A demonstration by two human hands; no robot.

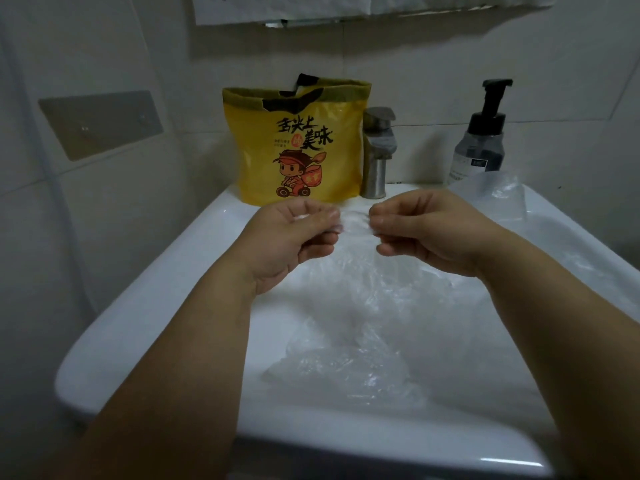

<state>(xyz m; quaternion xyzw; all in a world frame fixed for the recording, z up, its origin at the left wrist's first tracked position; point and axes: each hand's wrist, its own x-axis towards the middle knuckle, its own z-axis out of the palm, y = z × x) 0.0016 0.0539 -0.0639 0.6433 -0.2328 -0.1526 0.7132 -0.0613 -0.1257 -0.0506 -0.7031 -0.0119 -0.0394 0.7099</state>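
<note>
Head view: over the white basin (145,306), the left hand (294,237) and right hand (426,233) each pinch the top edge of a clear plastic bag (367,306) hanging between them. Opening its mouth seems underway; next, fingertips likely must separate the layers.

On my feed only one text reads clearly. The yellow bag (298,147) at the back of the sink (138,341) carries big black characters, 舌尖上 above 美味. A small 的 in a red circle sits between the rows, so I read 舌尖上的美味. The tiny print beside that circle is too small for me. The pump bottle (479,147) has a label (462,168), but its print is blurred.
</note>
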